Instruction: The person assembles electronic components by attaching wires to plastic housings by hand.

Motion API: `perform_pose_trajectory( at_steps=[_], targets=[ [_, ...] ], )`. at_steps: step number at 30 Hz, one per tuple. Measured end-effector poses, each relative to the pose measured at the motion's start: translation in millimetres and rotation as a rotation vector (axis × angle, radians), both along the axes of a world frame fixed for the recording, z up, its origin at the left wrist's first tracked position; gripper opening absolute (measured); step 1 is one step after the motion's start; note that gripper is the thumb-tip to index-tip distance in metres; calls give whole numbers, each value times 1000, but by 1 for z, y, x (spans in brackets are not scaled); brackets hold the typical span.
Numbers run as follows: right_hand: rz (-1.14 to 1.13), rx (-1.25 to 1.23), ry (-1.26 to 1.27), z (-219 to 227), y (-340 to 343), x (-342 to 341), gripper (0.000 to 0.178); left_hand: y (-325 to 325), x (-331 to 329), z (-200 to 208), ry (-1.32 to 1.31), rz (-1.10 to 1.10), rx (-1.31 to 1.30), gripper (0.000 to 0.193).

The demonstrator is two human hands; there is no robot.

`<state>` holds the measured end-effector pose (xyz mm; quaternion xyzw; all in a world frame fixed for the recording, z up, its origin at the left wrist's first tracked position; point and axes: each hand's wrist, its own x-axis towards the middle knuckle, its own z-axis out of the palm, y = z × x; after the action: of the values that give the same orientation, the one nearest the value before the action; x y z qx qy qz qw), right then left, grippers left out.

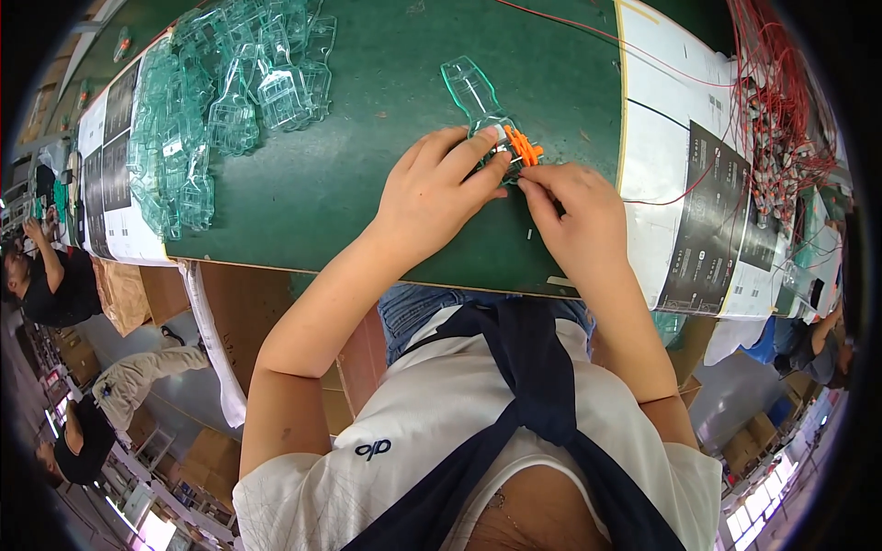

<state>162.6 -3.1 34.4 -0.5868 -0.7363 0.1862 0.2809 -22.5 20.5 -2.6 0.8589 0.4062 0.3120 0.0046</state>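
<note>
A translucent green plastic shell (471, 89), with a flat flared end pointing away from me, lies on the green work surface in front of me. My left hand (432, 188) grips its near part, thumb and fingers closed over it. Beside those fingertips an orange plastic piece (522, 147) with several prongs sits on the shell, next to a small white part. My right hand (583, 207) is at the shell's near right end, thumb and index finger pinched together. Whatever lies between those two fingertips is too small and hidden to make out.
Many similar translucent green shells (170, 129) are heaped at the far left. A bundle of red wires with small metallic parts (776, 174) lies at the right, on printed white and black sheets (712, 211). One red wire crosses the far side. Other people work at both sides.
</note>
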Motion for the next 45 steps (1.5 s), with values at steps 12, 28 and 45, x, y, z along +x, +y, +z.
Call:
perform_pose_trajectory(
  at_steps=[12, 28, 45],
  targets=[
    [148, 262, -53, -20, -5, 11, 5, -1, 1, -1, 22, 11, 23, 40],
    [71, 200, -199, -21, -18, 9, 15, 0, 7, 5, -11, 41, -21, 35],
    [612, 308, -137, 24, 227, -131, 12, -20, 24, 11, -51, 328, -63, 29]
  ],
)
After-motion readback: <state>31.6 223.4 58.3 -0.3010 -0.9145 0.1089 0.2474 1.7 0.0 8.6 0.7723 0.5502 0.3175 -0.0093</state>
